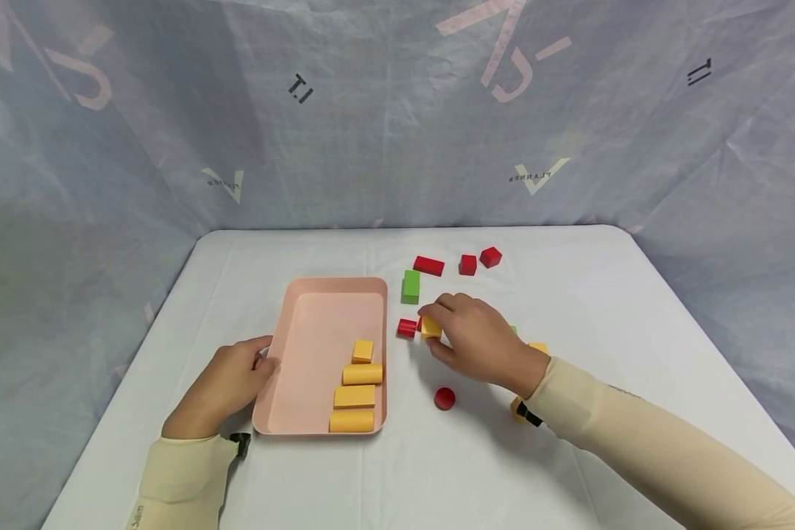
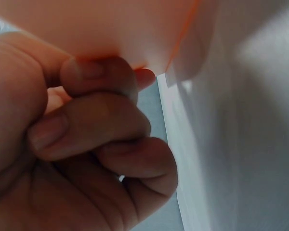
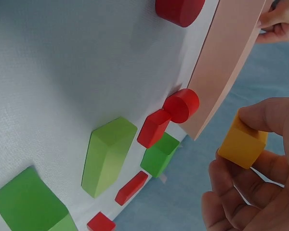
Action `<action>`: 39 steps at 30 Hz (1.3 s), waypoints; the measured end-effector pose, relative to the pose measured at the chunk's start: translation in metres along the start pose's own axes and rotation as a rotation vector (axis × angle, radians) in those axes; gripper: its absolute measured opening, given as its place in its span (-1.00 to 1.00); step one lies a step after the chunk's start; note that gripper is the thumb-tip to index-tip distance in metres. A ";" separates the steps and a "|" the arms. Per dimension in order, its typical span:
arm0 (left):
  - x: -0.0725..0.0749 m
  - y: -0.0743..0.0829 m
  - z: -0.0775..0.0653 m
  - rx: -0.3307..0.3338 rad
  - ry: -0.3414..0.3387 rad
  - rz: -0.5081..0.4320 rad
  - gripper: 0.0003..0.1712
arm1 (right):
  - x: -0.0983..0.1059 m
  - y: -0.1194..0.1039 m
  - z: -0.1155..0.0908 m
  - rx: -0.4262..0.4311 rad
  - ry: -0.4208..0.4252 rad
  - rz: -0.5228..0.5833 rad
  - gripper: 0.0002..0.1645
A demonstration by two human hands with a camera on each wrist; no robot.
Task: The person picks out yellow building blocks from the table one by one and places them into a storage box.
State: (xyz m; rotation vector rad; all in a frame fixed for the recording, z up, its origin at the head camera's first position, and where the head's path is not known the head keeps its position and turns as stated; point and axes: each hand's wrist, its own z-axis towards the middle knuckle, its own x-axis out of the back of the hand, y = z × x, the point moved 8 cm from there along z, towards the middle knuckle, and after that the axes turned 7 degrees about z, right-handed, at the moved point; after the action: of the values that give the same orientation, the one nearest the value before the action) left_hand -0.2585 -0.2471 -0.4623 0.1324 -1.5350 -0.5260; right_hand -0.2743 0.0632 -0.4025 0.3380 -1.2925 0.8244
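Observation:
My left hand (image 1: 233, 377) grips the left rim of a pink tray (image 1: 314, 320). In the left wrist view its fingers (image 2: 91, 122) are curled against the tray wall (image 2: 111, 29). Several yellow blocks lie along the tray's right side, among them a small block (image 1: 362, 350), a cylinder (image 1: 362, 374) and a flat-sided long block (image 1: 354, 397). Right of the tray, my right hand (image 1: 483, 340) pinches a yellow block (image 3: 243, 144) between thumb and fingers, raised above the table. A red cylinder (image 1: 407, 328) lies between this hand and the tray.
Beyond the right hand lie a green block (image 1: 411, 287), a red bar (image 1: 428, 266) and two red blocks (image 1: 467, 265). A red round piece (image 1: 444, 398) sits nearer me. Yellow pieces (image 1: 518, 409) are partly hidden by the right forearm. More green blocks (image 3: 108, 156) show in the right wrist view.

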 end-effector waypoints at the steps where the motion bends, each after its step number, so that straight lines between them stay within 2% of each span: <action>1: 0.000 0.000 0.000 0.000 0.001 0.001 -0.83 | 0.000 0.000 0.000 0.001 -0.002 -0.002 -0.48; 12: -0.001 0.000 0.000 0.009 -0.007 -0.004 -0.78 | -0.001 -0.012 0.005 0.032 0.007 -0.010 -0.51; 27: -0.001 -0.002 0.002 0.001 0.010 0.010 -0.80 | -0.005 -0.021 0.011 0.045 -0.009 -0.011 -0.48; 32: 0.000 -0.002 0.002 -0.010 0.022 0.018 -0.87 | -0.005 -0.025 0.014 0.064 -0.001 0.005 -0.50; 39: -0.001 -0.002 0.002 -0.008 0.016 0.012 -0.83 | -0.008 -0.029 0.016 0.067 -0.007 0.016 -0.50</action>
State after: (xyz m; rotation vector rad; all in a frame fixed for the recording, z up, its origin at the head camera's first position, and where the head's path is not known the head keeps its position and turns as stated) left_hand -0.2604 -0.2478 -0.4637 0.1212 -1.5170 -0.5200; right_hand -0.2659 0.0303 -0.3988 0.3848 -1.2778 0.8824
